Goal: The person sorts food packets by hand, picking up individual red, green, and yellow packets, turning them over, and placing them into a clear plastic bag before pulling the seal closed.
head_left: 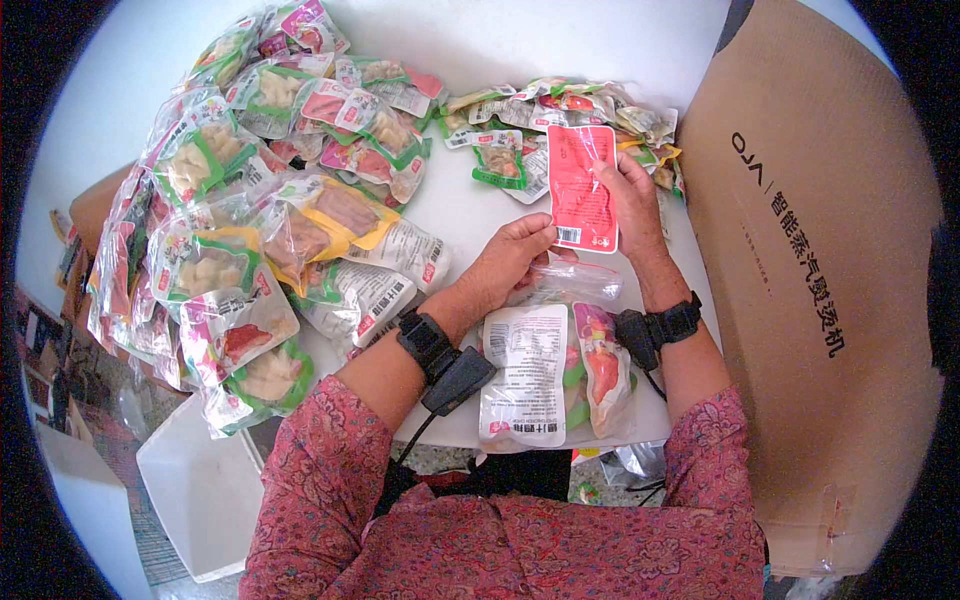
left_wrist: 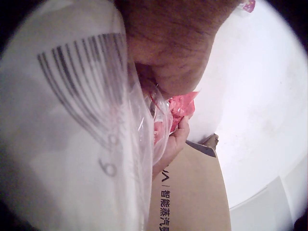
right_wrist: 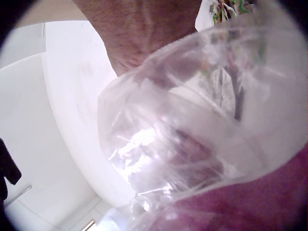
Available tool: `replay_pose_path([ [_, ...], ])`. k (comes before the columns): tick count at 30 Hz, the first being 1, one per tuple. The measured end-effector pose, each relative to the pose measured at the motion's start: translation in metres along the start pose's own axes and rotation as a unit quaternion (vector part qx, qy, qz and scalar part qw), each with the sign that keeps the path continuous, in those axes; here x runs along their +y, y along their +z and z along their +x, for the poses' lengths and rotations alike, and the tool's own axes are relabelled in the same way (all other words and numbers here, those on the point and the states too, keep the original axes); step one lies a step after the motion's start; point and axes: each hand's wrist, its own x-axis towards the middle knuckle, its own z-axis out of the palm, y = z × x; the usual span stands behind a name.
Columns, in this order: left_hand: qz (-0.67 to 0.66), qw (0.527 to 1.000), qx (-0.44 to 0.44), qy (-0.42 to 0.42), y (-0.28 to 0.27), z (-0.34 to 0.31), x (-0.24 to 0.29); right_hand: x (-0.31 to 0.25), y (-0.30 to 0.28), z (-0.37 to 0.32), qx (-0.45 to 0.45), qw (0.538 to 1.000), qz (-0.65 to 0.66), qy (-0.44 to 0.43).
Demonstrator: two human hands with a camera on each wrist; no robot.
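In the head view a red packet (head_left: 582, 190) stands upright between the hands, its printed side with a barcode toward the camera. The right hand (head_left: 632, 200) grips its right edge. At its lower left corner the left hand (head_left: 512, 262) pinches with thumb and fingers. Just below lies a clear zip bag (head_left: 570, 284) holding a white printed packet (head_left: 524, 375) and a packet with a red picture (head_left: 604, 368). The left wrist view shows clear plastic (left_wrist: 161, 120) close by the left hand (left_wrist: 168, 48); the right wrist view is largely covered by clear film (right_wrist: 159, 130).
Filled clear bags of packets (head_left: 215, 250) are heaped at the left, with a smaller pile (head_left: 500, 110) at the back. A large cardboard box (head_left: 810, 300) stands at the right. A white bin (head_left: 200, 490) is below the table's left edge.
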Motion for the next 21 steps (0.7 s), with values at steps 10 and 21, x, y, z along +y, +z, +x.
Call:
replay_pose_path([
  [10, -0.012, 1.0, 0.017, -0.02, 0.0004, 0.0007, 0.0004, 0.0052, -0.0022, 0.0008, -0.008, 1.0, -0.018, 0.001],
  [21, -0.031, 0.998, 0.049, -0.038, -0.0009, 0.0005, -0.0022, 0.0044, -0.0014, -0.0013, -0.032, 0.998, -0.059, -0.013],
])
